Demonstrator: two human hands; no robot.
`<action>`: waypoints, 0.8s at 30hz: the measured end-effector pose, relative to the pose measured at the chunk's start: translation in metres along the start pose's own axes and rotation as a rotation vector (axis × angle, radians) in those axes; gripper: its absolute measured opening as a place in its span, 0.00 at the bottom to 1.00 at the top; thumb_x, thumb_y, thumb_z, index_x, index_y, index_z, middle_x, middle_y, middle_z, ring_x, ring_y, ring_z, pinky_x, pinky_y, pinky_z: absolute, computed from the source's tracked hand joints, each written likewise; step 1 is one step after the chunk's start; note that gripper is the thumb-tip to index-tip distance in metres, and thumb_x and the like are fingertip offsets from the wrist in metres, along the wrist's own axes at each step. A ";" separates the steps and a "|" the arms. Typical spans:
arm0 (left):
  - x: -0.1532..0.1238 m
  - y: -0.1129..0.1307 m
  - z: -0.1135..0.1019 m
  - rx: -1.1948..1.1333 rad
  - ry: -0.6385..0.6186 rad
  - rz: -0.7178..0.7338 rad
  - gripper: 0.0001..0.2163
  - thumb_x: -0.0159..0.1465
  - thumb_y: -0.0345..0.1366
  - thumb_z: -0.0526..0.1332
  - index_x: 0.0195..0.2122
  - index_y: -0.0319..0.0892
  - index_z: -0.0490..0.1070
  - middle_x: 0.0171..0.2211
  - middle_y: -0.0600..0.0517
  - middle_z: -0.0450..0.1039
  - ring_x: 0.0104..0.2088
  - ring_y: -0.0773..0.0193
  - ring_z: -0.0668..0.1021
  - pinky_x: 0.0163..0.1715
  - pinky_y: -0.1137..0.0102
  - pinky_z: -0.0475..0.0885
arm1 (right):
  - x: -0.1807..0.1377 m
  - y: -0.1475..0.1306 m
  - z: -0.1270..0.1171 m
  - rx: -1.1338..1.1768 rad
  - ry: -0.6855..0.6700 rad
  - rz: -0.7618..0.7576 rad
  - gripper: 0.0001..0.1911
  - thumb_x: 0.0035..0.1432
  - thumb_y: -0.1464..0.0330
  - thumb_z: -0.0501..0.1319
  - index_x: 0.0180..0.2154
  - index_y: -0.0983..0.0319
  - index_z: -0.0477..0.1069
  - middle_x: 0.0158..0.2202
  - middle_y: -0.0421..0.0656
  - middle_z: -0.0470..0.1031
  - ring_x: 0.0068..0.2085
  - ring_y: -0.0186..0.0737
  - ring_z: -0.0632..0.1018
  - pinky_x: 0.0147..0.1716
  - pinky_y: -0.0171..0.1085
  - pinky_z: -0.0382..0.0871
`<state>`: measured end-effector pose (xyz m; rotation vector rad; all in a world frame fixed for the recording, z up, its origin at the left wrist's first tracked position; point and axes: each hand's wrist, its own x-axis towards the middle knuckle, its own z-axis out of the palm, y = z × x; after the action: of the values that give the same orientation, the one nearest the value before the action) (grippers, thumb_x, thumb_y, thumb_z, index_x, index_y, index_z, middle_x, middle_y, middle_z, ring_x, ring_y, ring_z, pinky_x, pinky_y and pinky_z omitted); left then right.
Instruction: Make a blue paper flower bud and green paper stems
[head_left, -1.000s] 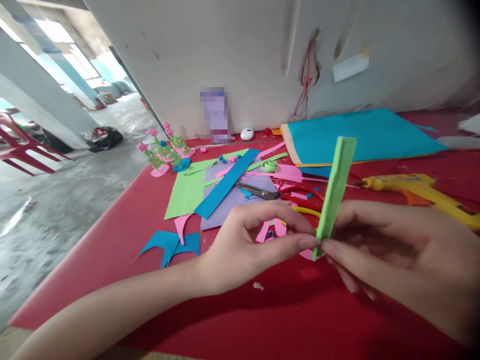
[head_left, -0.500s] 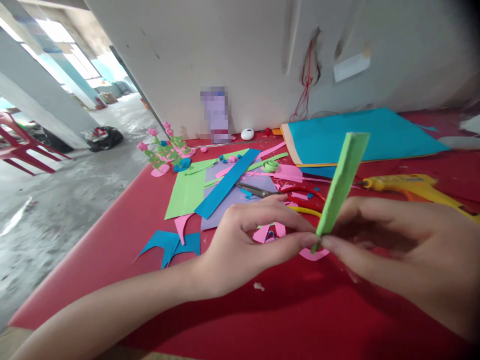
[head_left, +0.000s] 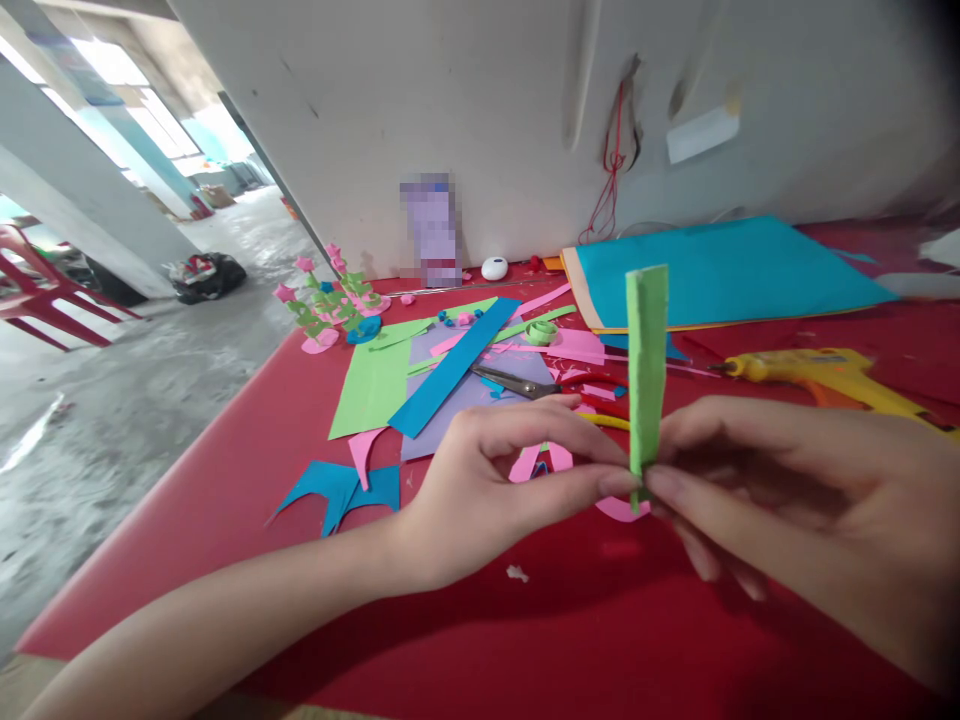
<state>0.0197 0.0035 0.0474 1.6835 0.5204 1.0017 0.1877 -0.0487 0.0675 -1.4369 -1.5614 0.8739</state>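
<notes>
A folded green paper strip [head_left: 648,365] stands nearly upright between my two hands. My left hand [head_left: 517,470] pinches its lower end from the left with thumb and forefinger. From the other side, my right hand [head_left: 780,500] grips the same end between thumb and fingers. Just beneath the pinch, a pink paper piece [head_left: 622,510] shows in part; my fingers hide the rest. Behind my left hand lie scissors [head_left: 525,385] with red and yellow handles, among paper scraps. A blue paper strip [head_left: 457,365] rests across green and purple sheets.
Paper flowers [head_left: 330,295] stand at the red table's [head_left: 247,430] back left edge. A yellow glue gun [head_left: 817,370] lies to the right, blue sheets [head_left: 735,270] behind it. Cut blue scraps [head_left: 337,490] lie left of my hand. A white case [head_left: 495,268] sits by the wall.
The green strip's top has swung left, from leaning right to almost upright. My right hand's lower fingers have come down into view; my left hand has barely moved.
</notes>
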 end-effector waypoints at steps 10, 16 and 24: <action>0.002 0.004 -0.001 0.060 -0.040 0.014 0.02 0.55 0.27 0.64 0.27 0.39 0.76 0.27 0.50 0.77 0.28 0.65 0.76 0.29 0.72 0.73 | 0.011 0.005 -0.003 -0.033 -0.099 -0.128 0.05 0.45 0.68 0.60 0.21 0.53 0.69 0.13 0.31 0.70 0.12 0.31 0.69 0.07 0.27 0.61; 0.005 0.005 -0.001 0.077 -0.047 0.006 0.02 0.55 0.26 0.64 0.27 0.38 0.75 0.27 0.50 0.76 0.29 0.65 0.76 0.31 0.71 0.73 | 0.011 0.005 -0.001 0.030 -0.122 -0.092 0.04 0.49 0.67 0.60 0.25 0.51 0.70 0.13 0.31 0.71 0.10 0.33 0.70 0.05 0.28 0.61; 0.003 0.007 0.001 0.214 0.010 0.087 0.06 0.56 0.30 0.64 0.35 0.38 0.73 0.31 0.50 0.75 0.33 0.65 0.75 0.36 0.72 0.72 | 0.011 0.013 -0.006 0.424 -0.260 0.220 0.07 0.52 0.61 0.60 0.34 0.55 0.72 0.19 0.37 0.77 0.11 0.34 0.73 0.08 0.28 0.69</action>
<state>0.0217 0.0026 0.0548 1.9056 0.5810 1.0472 0.1988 -0.0370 0.0592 -1.2319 -1.3060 1.4747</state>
